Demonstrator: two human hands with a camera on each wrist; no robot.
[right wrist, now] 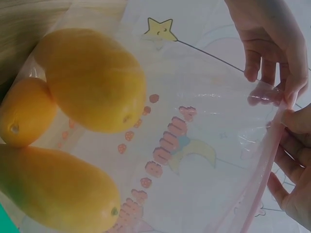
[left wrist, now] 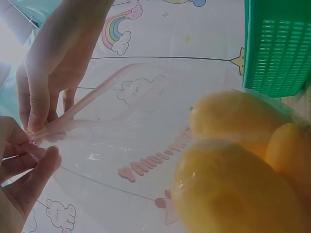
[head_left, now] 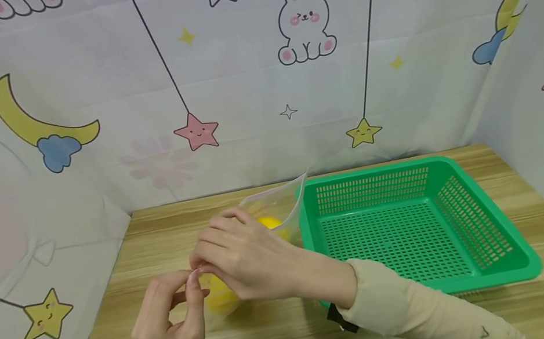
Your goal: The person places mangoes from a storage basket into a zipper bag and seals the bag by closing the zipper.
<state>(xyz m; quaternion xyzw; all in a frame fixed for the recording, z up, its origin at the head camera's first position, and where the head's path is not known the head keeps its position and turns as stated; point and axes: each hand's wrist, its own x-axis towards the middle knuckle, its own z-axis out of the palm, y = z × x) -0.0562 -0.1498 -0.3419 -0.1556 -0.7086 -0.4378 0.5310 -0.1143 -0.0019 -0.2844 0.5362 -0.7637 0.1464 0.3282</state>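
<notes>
A clear zip bag [head_left: 279,199] with a pink closure strip stands on the wooden table, its mouth gaping at the end toward the basket. Inside lie two large yellow mangoes [right wrist: 92,80] and a smaller orange oval fruit [right wrist: 26,111], at the bag's bottom. My left hand [head_left: 173,319] pinches one end of the strip between thumb and fingertips. Right beside it, my right hand [head_left: 253,257] grips the same strip with thumb and bent fingers, its arm crossing in front of the bag. Red lettering [left wrist: 153,160] shows on the bag in the left wrist view.
A green plastic basket [head_left: 496,224] with perforated walls stands to the right of the bag, nothing inside it. Pale cloth [head_left: 250,91] printed with stars, moons and rabbits walls the wooden table [head_left: 127,261] at the back and sides.
</notes>
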